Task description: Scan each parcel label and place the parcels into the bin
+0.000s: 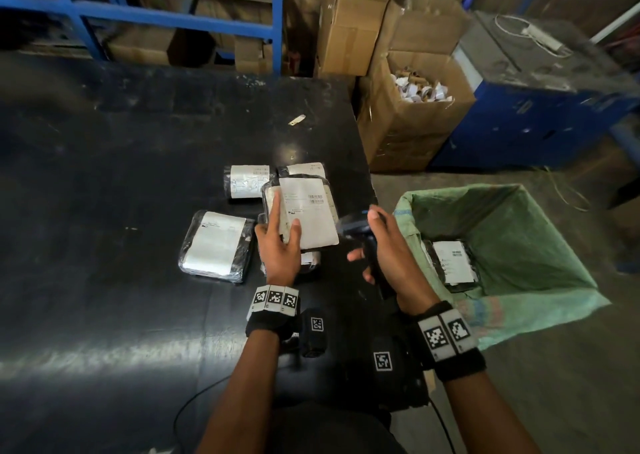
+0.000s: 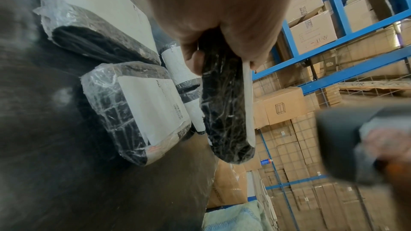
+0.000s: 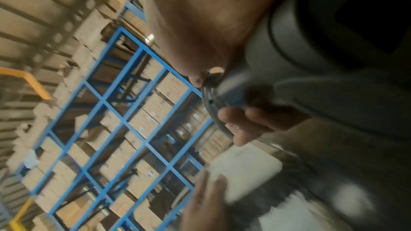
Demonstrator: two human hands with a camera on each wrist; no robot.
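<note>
My left hand (image 1: 280,242) grips a black plastic-wrapped parcel (image 1: 308,211) by its near edge and holds it tilted above the table, white label up. The left wrist view shows that parcel (image 2: 224,111) edge-on under my thumb. My right hand (image 1: 377,245) grips a dark handheld scanner (image 1: 358,226), its head just right of the held parcel; the scanner (image 3: 322,59) fills the right wrist view. Three more labelled parcels (image 1: 216,245) (image 1: 247,180) (image 1: 306,169) lie on the black table (image 1: 104,194). A bin lined with a green sack (image 1: 519,239) stands right of the table, one parcel (image 1: 450,263) inside.
An open cardboard box of paper scraps (image 1: 419,107) stands beyond the bin, with stacked cartons (image 1: 349,31) behind it. Blue racking (image 1: 173,17) runs along the table's far side. A blue cabinet (image 1: 540,124) is at far right. A small tag (image 1: 296,120) lies on the table.
</note>
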